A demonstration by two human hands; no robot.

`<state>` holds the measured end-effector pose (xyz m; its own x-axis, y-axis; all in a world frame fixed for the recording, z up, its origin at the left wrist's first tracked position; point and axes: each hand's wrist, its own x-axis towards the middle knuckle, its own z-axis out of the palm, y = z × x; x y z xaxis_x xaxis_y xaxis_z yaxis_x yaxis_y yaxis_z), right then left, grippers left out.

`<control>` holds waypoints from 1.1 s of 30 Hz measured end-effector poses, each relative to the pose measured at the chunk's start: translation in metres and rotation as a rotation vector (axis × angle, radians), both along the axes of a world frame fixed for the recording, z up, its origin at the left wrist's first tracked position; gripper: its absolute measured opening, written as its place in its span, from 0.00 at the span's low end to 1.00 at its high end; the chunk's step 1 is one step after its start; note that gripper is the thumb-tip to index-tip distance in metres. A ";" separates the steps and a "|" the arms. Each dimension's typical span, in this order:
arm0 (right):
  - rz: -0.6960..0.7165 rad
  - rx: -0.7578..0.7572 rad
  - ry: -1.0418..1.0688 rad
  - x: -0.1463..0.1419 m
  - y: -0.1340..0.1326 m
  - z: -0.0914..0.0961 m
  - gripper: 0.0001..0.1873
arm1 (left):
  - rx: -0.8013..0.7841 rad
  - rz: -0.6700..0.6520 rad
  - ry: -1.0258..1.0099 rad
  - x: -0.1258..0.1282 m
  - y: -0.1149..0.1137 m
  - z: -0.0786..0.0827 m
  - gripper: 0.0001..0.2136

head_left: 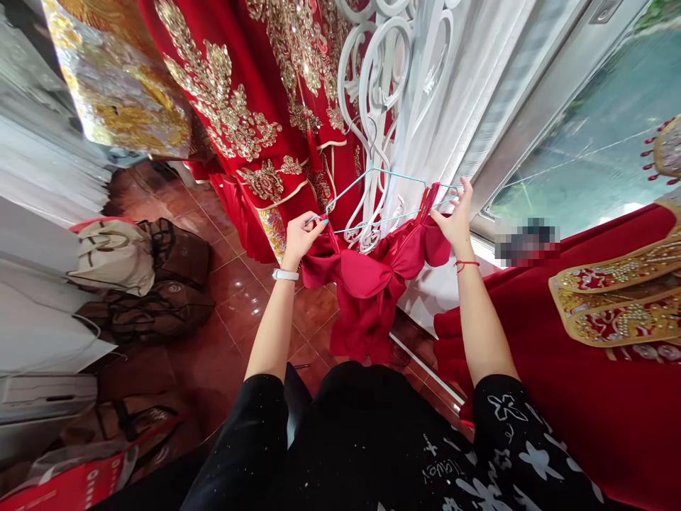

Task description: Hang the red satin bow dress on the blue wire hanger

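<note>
One blue hanger (350, 190) carries one red dress (367, 274), its straps (427, 202) at the hanger's left and right corners, above the floor (239, 301). The left hand (302, 238) has a narrow grip, pinching the hanger's left corner; the right hand (455, 218), its grip wider, holds the right corner. One white scroll stand (364, 89) rises behind. One cream bag (120, 259) lies toward the floor's left edge.

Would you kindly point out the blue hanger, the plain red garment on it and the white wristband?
Blue hanger (373, 169): head view, on the peak of its wire frame.
Plain red garment (366, 274): head view, on its upper front.
White wristband (286, 275): head view, on its band.
</note>
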<state>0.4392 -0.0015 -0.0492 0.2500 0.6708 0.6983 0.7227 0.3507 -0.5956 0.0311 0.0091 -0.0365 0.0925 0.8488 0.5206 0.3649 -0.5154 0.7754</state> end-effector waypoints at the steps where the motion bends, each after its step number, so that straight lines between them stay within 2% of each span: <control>1: -0.071 0.031 -0.011 -0.008 -0.005 0.004 0.41 | 0.027 0.021 -0.020 -0.001 0.001 -0.003 0.13; 3: -0.207 0.102 -0.006 -0.025 -0.016 0.011 0.34 | 0.069 0.061 -0.101 -0.005 0.003 -0.014 0.12; 5: -0.229 0.119 0.039 -0.046 -0.025 0.012 0.26 | 0.046 0.060 -0.213 -0.012 0.003 -0.031 0.19; 6: -0.180 0.100 0.075 -0.058 -0.028 0.010 0.21 | 0.007 0.037 -0.265 -0.017 0.001 -0.040 0.27; 8: 0.015 0.005 0.171 -0.084 -0.033 0.004 0.14 | -0.091 -0.031 -0.334 -0.026 -0.005 -0.056 0.38; 11: 0.395 -0.224 0.346 -0.128 -0.032 -0.009 0.09 | -0.218 -0.099 -0.360 -0.038 -0.018 -0.069 0.42; 14: 0.642 -0.449 0.559 -0.170 -0.021 -0.020 0.11 | -0.311 -0.113 -0.349 -0.043 -0.024 -0.069 0.44; 19: 0.751 -0.563 0.954 -0.220 0.004 -0.026 0.26 | -0.356 -0.032 -0.358 -0.042 -0.020 -0.064 0.39; 22: 0.865 -0.528 0.979 -0.234 0.012 -0.021 0.32 | -0.398 -0.012 -0.405 -0.040 -0.022 -0.063 0.35; 25: 0.929 -0.494 0.957 -0.241 0.016 -0.017 0.32 | -0.415 -0.024 -0.461 -0.040 -0.027 -0.062 0.33; 30: 0.941 -0.523 0.927 -0.249 0.018 -0.017 0.27 | -0.413 -0.012 -0.484 -0.042 -0.030 -0.059 0.32; 33: 0.914 -0.512 0.910 -0.252 0.017 -0.016 0.27 | -0.401 -0.003 -0.481 -0.045 -0.029 -0.058 0.31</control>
<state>0.1871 0.0159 -0.0650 -0.1824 0.9705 0.1575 -0.3495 0.0857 -0.9330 -0.0138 -0.0201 -0.0940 -0.0707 0.9868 0.1456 -0.0739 -0.1508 0.9858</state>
